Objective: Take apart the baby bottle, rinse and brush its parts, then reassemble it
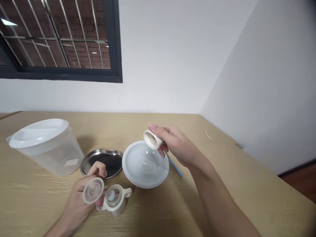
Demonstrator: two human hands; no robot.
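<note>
My left hand (76, 194), its fingers curled, grips a small white two-handled cup (118, 206) by one side handle. A translucent round disc (93, 190) faces up at that same hand; whether it is joined to the cup I cannot tell. Inside the cup's ring a pale rounded piece shows. My right hand (174, 141) is closed on a hollow white screw collar (151, 140), its opening turned toward the left. That collar is held above the back right rim of a white bowl (145, 182), which appears to hold clear liquid.
Left of the bowl lies a shiny kidney-shaped metal tray (113, 164). A tall translucent plastic container with a white lid (59, 158) stands at the far left. Beside the bowl's right rim is a thin blue stick (175, 167). A pale strand (208, 134) lies on the wooden table (234, 174).
</note>
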